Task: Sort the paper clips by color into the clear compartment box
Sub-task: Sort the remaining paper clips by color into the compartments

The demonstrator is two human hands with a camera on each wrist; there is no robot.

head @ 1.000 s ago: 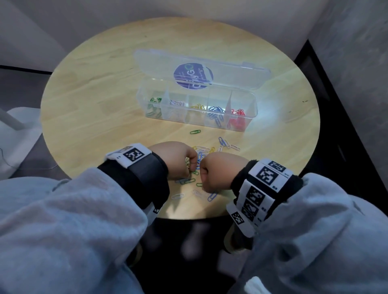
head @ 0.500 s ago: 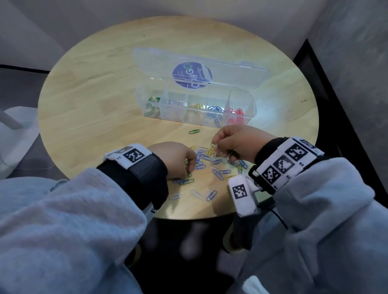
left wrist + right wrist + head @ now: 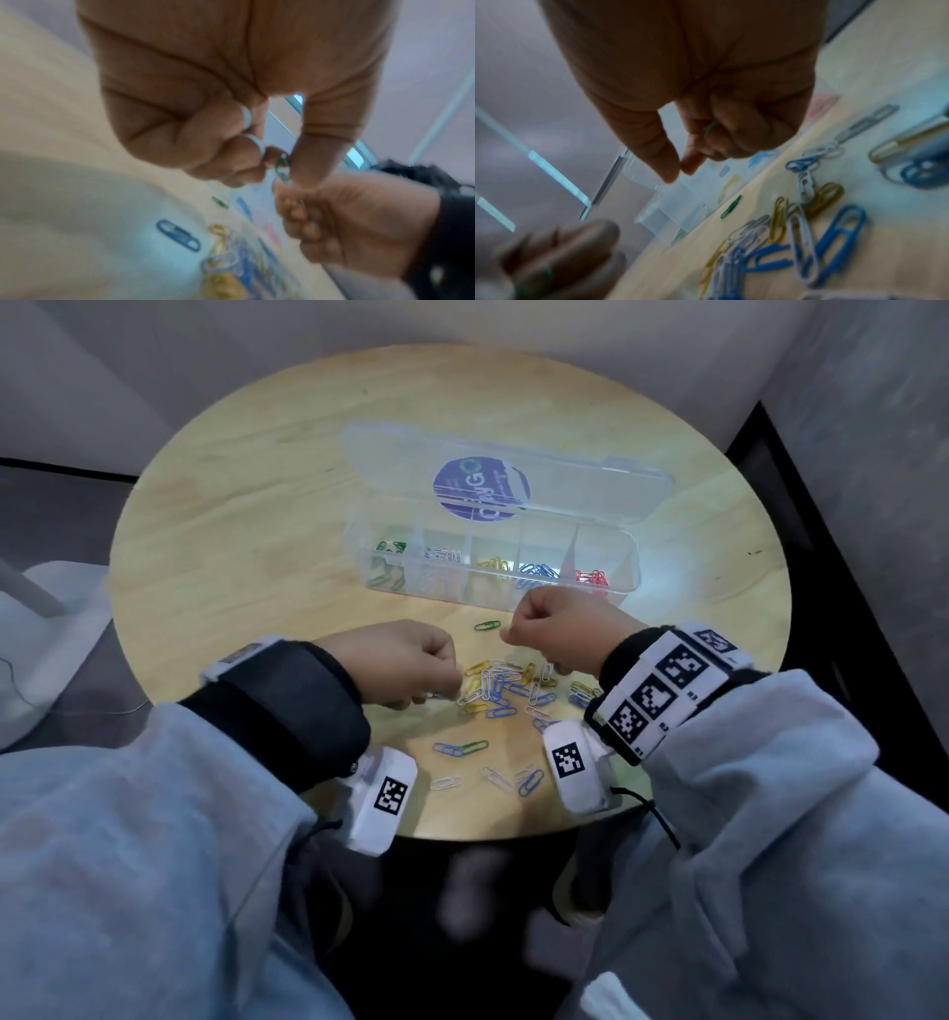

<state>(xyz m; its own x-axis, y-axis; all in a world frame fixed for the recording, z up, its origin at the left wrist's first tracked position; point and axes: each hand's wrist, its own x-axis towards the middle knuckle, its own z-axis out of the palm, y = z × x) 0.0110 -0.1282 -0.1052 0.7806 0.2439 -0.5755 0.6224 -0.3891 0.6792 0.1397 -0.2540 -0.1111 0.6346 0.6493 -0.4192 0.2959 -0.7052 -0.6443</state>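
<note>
The clear compartment box (image 3: 634, 557) stands open mid-table, holding green, white, yellow, blue and red clips in separate compartments, left to right. A pile of loose paper clips (image 3: 506, 688) lies on the table between my hands. My left hand (image 3: 452, 693) sits at the pile's left edge and pinches a green paper clip (image 3: 282, 169) between thumb and finger. My right hand (image 3: 508, 634) hovers just before the box's front wall, fingers curled, with a green clip (image 3: 712, 126) tucked among them. A single green clip (image 3: 487, 625) lies on the table beside it.
The box's lid (image 3: 513, 469) with a round purple sticker lies flat behind it. A few blue, green and white clips (image 3: 462, 748) are scattered near the round wooden table's (image 3: 257, 505) front edge. Walls close in behind and to the right.
My right hand has left the spot beside the left hand and moved forward and right, toward the box's front wall. The left hand stayed at the pile.
</note>
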